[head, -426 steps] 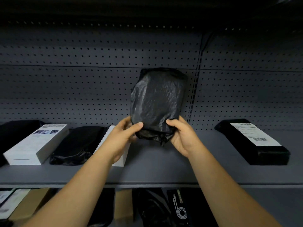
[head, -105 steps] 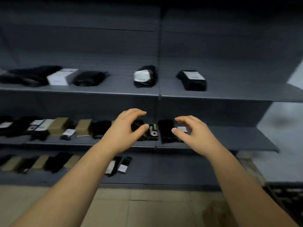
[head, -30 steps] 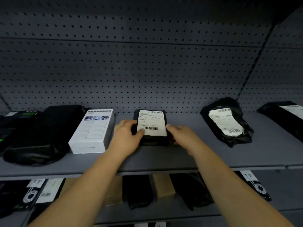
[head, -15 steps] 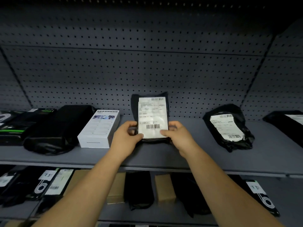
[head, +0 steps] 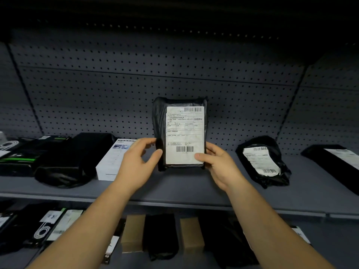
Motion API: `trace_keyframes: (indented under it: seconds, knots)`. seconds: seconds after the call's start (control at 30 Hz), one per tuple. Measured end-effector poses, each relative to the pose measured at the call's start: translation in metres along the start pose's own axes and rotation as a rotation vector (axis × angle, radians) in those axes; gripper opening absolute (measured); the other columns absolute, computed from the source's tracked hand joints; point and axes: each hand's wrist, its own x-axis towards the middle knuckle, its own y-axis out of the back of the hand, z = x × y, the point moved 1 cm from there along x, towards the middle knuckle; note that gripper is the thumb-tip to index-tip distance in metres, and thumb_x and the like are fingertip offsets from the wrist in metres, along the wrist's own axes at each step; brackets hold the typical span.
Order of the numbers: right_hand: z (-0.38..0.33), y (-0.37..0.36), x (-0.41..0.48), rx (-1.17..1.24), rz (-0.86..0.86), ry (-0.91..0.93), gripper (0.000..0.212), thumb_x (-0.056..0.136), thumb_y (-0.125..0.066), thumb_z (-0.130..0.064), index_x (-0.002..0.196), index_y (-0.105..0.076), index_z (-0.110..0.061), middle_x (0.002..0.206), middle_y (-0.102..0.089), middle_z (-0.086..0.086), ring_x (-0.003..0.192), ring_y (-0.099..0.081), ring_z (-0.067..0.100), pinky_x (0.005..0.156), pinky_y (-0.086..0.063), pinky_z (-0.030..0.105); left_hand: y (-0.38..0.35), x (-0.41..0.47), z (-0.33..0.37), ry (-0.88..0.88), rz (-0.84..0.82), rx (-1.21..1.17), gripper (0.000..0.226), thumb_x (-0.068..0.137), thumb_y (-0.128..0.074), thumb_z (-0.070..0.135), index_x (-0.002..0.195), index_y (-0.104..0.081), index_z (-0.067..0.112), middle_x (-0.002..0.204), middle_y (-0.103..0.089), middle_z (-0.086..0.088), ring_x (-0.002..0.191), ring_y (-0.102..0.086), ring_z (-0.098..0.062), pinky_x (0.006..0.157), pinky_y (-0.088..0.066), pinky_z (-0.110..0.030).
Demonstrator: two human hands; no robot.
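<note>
left hand (head: pixel 138 164): centre of frame. thumb and curled fingers pinch the lower left edge of the black parcel (head: pixel 160 121).

right hand (head: pixel 218 165): just right of centre. thumb presses the lower right corner of the shipping label (head: pixel 184 133), fingers curled behind; grips the same parcel.

black parcel: upright between the two hands, centre of frame, label facing the camera. appears raised off the grey shelf (head: pixel 186 188). judged reason: gripped low and at the edges so both barcodes and the print stay uncovered for reading or checking.

white box (head: pixel 109 162): lies flat on the shelf, just left of the left hand.

second labelled black bag (head: pixel 260 162): lies flat at right of frame, well apart from the right hand.

pegboard wall (head: pixel 97 90): behind everything.

brown boxes (head: pixel 133 232): lower shelf, bottom centre.
</note>
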Motion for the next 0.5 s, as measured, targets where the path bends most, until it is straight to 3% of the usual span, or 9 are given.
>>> trace_keyframes:
  seconds: [0.13, 0.27, 0.5]
  knots:
    - [-0.002, -0.001, -0.005, 0.014, 0.006, 0.021, 0.059, 0.074, -0.078, -0.002, 0.129, -0.060, -0.013, 0.125, -0.068, 0.007, 0.119, -0.062, 0.024, 0.108, -0.045, 0.046, 0.010, -0.003, 0.002, -0.052, -0.018, 0.092, 0.036, 0.091, -0.064, 0.024, 0.126, -0.059, 0.019, 0.119, -0.054, 0.016, 0.107, -0.046, 0.004, 0.092, -0.032, -0.004]
    - [-0.003, -0.003, -0.006, 0.022, 0.017, 0.039, 0.047, 0.082, -0.069, 0.006, 0.125, -0.062, -0.012, 0.118, -0.071, 0.006, 0.111, -0.067, 0.022, 0.104, -0.049, 0.042, 0.015, -0.005, 0.000, -0.075, -0.031, 0.157, 0.041, 0.090, -0.065, 0.027, 0.130, -0.056, 0.020, 0.123, -0.050, 0.017, 0.115, -0.043, -0.003, 0.100, -0.032, -0.021]
    - [0.000, -0.004, -0.006, 0.019, 0.027, 0.050, 0.047, 0.082, -0.069, 0.007, 0.124, -0.061, -0.013, 0.119, -0.070, 0.007, 0.113, -0.066, 0.022, 0.106, -0.047, 0.041, 0.016, -0.010, -0.002, -0.084, -0.028, 0.183, 0.041, 0.090, -0.065, 0.026, 0.129, -0.056, 0.021, 0.122, -0.047, 0.020, 0.114, -0.041, -0.002, 0.100, -0.031, -0.021]
